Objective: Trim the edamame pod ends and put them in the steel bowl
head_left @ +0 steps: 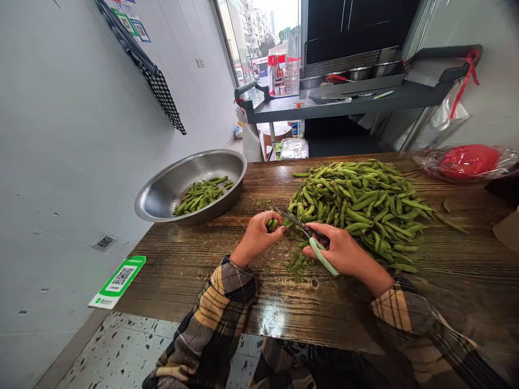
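Note:
My left hand (259, 233) is closed around a green soybean pod (272, 224) just above the wooden table (194, 265). My right hand (344, 253) grips scissors (312, 240) with pale green handles, their blades pointing left at the pod's end. A large heap of green pods (360, 205) lies right behind my right hand. Small cut-off pod tips (297, 265) lie on the table between my hands. Both sleeves are plaid.
A steel basin (162, 197) with several pods in it sits at the table's far left corner, overhanging the edge. A red item in a clear plastic bag (468, 161) lies at the far right. A white wall runs along the left. A dark counter with metal bowls (357, 81) stands behind.

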The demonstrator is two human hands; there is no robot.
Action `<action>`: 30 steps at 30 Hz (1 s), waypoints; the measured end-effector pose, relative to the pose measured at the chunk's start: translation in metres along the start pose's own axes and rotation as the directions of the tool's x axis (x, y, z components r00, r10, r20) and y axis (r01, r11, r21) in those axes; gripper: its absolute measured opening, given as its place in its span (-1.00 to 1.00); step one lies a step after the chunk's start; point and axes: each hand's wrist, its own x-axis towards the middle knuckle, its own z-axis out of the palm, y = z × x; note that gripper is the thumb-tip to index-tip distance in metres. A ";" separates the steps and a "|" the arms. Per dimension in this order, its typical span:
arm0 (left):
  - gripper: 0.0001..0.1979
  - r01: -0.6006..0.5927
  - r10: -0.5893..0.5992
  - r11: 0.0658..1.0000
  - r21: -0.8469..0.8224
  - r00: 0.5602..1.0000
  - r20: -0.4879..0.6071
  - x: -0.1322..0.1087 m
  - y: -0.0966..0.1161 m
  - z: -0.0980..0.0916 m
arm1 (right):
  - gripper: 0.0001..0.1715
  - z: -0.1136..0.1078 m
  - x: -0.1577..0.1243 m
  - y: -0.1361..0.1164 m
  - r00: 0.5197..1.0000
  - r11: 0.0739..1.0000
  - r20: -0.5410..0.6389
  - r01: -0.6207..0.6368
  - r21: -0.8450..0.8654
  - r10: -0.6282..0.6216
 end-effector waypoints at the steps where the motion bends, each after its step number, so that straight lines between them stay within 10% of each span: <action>1: -0.92 -0.001 0.001 1.000 -0.001 1.000 0.000 0.000 -0.001 0.000 | -0.37 0.000 0.000 0.000 1.000 1.000 0.001 -0.001 -0.005 0.001; 24: -0.80 0.112 -0.076 0.961 -0.252 0.986 0.148 0.002 -0.009 0.001 | -0.53 0.002 0.000 0.005 0.995 0.995 0.046 0.095 -0.019 -0.094; 30: -0.78 0.278 -0.248 0.745 -0.607 0.959 0.135 0.001 -0.013 0.004 | -0.46 0.002 0.002 0.005 1.000 1.000 -0.001 0.006 0.010 -0.006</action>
